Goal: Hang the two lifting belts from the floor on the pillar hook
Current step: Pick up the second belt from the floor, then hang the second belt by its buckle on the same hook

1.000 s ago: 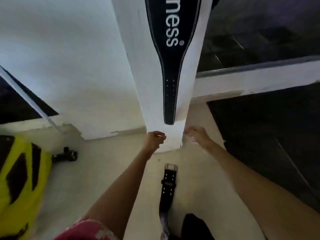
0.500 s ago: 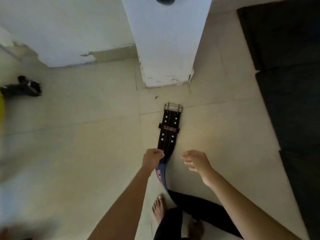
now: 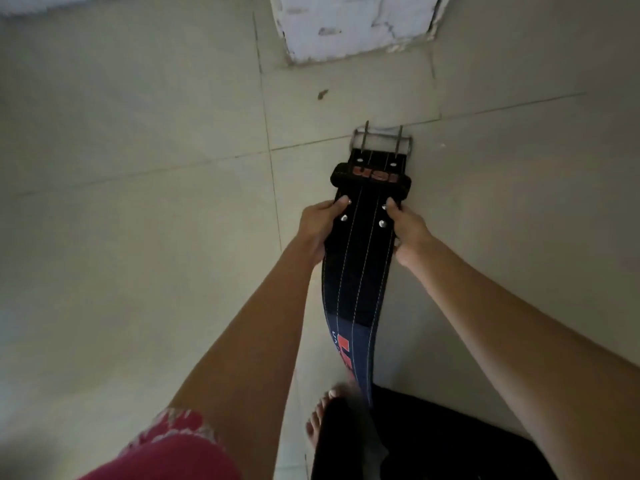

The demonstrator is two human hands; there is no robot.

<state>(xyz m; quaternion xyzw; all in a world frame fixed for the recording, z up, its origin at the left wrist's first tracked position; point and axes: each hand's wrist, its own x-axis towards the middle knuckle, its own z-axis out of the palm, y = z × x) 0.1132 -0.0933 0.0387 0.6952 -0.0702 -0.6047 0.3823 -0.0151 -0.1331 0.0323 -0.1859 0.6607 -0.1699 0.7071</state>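
A black lifting belt (image 3: 360, 268) with white stitching, red lettering and a metal double-prong buckle (image 3: 381, 140) stretches along the tiled floor toward me. My left hand (image 3: 320, 226) grips its left edge just behind the buckle loop. My right hand (image 3: 407, 230) grips the right edge at the same height. The belt's near part turns blue and runs down past my bare foot (image 3: 325, 417). The base of the white pillar (image 3: 353, 26) stands at the top. The hook and the other belt are out of view.
Beige floor tiles (image 3: 138, 202) fill the left and middle. A small dark speck (image 3: 322, 94) lies on the floor in front of the pillar. A dark mat or garment (image 3: 433, 441) sits at the bottom right by my foot.
The view tipped down from the hanging belt on the pillar to the floor. Both hands dropped to the floor belt and closed on its edges near the buckle.
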